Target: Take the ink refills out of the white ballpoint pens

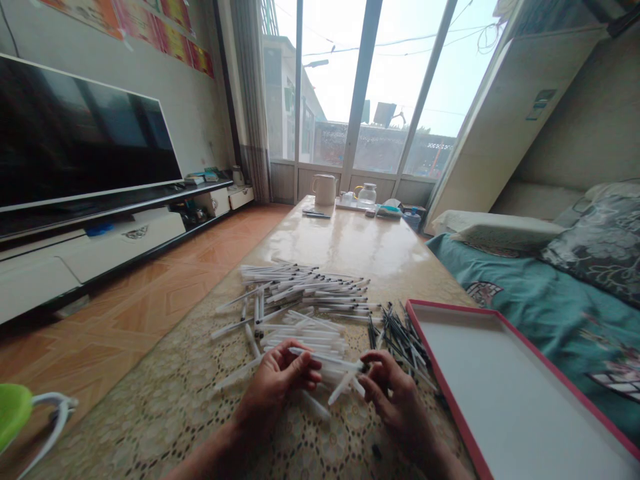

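My left hand and my right hand meet low over the table, both closed on one white pen barrel that runs between them. The left fingers pinch its left end and the right fingers grip its dark tip end. Under and beyond the hands lies a loose heap of white pen barrels. A bundle of thin dark refills lies just right of the heap, close to my right hand.
A shallow white tray with a red rim lies at the right on the patterned table. A jug and a glass pot stand at the far end. A TV stands left, a bed right.
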A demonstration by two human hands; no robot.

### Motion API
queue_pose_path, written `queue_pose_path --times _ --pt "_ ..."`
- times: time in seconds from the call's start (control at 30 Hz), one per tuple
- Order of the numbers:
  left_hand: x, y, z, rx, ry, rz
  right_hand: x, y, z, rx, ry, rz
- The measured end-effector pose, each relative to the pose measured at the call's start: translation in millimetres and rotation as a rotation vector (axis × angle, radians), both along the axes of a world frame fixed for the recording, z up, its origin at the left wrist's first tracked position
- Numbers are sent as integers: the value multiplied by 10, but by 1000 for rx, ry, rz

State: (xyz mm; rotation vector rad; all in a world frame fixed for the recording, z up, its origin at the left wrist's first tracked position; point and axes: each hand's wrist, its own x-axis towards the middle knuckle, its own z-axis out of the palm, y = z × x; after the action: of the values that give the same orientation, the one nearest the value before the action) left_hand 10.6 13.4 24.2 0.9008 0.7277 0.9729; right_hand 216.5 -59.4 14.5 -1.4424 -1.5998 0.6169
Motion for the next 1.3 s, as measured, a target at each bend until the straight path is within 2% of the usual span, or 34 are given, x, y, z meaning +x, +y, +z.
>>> queue_pose_path --times 0.13,0.33,0.5,1.3 --pt "3 8 -5 8 0 -11 4 1 -2 0 -75 22" --pt "0 24 -19 7 12 0 4 0 -30 -26 -44 14" --pt "-3 19 -25 17 4 -11 13 0 -28 -25 -96 35" --pt "-2 29 -37 6 -22 -24 1 -1 -19 -55 -55 46"
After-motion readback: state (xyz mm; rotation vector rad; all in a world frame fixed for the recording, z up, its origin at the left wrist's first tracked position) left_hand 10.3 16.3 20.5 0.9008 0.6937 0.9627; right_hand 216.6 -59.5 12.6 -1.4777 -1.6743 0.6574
